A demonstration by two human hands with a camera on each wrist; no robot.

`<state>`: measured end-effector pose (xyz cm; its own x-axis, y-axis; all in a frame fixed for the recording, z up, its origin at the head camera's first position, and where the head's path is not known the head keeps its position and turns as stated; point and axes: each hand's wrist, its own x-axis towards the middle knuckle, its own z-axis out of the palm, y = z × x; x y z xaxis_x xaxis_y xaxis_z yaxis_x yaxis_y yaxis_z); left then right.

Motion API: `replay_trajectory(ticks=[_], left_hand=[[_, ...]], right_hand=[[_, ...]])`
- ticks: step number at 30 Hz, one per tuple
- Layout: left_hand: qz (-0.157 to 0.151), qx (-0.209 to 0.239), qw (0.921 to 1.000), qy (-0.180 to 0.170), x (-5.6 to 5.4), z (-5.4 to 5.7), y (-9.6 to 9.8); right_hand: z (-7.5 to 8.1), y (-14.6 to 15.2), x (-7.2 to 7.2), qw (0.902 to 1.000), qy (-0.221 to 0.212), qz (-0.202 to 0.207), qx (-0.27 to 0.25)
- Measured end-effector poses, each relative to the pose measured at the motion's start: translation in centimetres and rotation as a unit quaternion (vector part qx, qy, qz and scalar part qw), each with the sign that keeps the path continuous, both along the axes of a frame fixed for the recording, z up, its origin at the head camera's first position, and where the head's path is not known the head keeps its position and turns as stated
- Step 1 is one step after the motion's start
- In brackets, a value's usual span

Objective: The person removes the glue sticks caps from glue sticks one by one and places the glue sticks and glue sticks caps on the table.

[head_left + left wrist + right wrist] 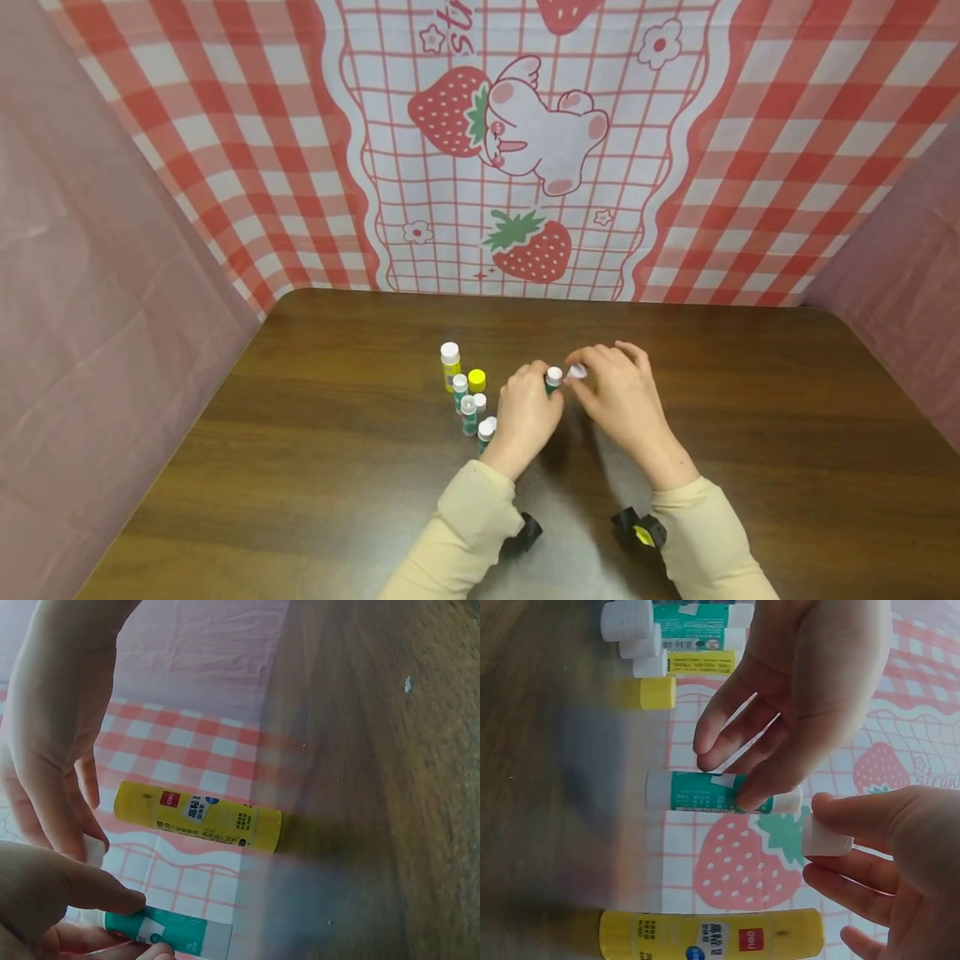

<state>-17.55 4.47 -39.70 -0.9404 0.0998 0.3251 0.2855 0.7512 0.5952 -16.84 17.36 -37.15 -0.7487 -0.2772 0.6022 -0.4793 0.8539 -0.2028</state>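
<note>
My left hand (525,404) grips a green glue stick (705,792) between thumb and fingers, and it stands upright with its white top end bare of a cap. Close to its right, my right hand (618,396) pinches a small white cap (826,837) with thumb and fingertips. In the right wrist view the cap is apart from the stick's top, just off to one side. A yellow glue stick (199,816) stands upright on the table by my right hand, mostly hidden behind that hand in the head view.
Left of my left hand stand several green glue sticks (468,417), a yellow-labelled glue stick with a white top (450,365), a yellow cap (477,381) and a loose white cap (480,402). A strawberry-print cloth (540,167) hangs behind the brown table (300,467).
</note>
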Motion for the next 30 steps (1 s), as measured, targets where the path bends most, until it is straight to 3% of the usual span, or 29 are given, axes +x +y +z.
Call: replay_trajectory(ticks=[9,14,19,30], left_hand=[[0.035,-0.011,0.9993,0.003,0.0,-0.3,0.1],[0.059,-0.012,0.9981,0.011,0.0,-0.3,0.1],[0.061,-0.017,0.9978,0.019,0.0,-0.4,0.2],[0.056,-0.034,0.9978,0.012,0.1,-0.7,0.3]], right_hand=[[-1.2,-0.8,-0.3,0.9986,0.019,0.017,0.047],[-2.0,-1.5,-0.2,0.9986,-0.038,0.000,0.037],[-3.3,-1.9,-0.5,0.9959,-0.086,0.003,0.026],[-4.8,-1.9,-0.9,0.9932,-0.113,0.009,0.024]])
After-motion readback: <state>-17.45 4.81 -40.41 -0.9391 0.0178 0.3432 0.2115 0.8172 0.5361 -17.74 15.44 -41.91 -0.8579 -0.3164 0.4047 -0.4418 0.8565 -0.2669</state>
